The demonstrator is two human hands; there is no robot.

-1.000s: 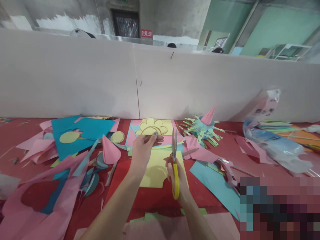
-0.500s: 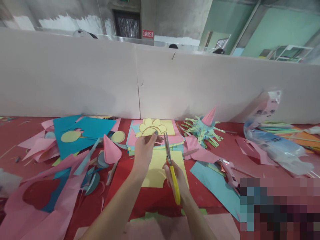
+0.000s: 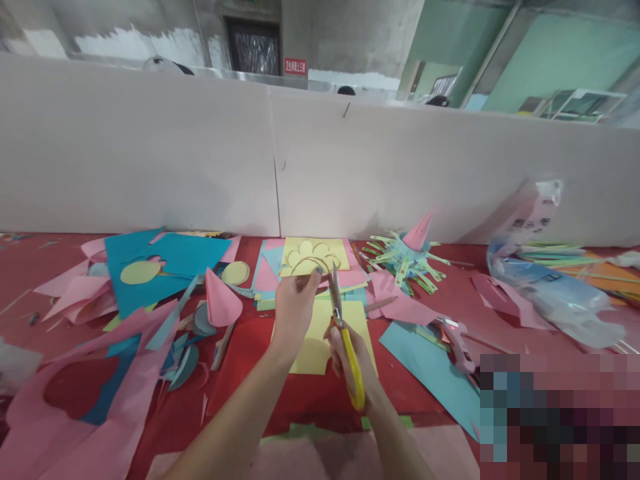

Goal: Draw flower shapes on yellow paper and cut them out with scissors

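Observation:
My left hand [image 3: 295,303] pinches a yellow paper flower shape [image 3: 306,256] by its lower edge, between thumb and fingers. Dark outlines of rounded petals show on it. Behind it lies another yellow sheet, so the edges are hard to tell apart. In my right hand [image 3: 356,347] is a pair of scissors [image 3: 356,373] with yellow handles. Its blades point away from me, slightly apart, just right of my left thumb. Beneath both hands a pale yellow sheet [image 3: 310,357] with a notched lower edge lies on the red table [image 3: 240,373].
Left are a pink paper cone [image 3: 221,303], blue paper [image 3: 195,250] and pink offcuts [image 3: 135,393]. A fringed piece with a pink cone [image 3: 417,233], a pink glue gun [image 3: 461,347] and a plastic bag [image 3: 565,293] lie right. A white partition [image 3: 400,167] stands behind.
The yellow flower shape in my left hand has turned and shifted slightly to the right, with the hand rotating along. My right hand and the scissors stay nearly in place.

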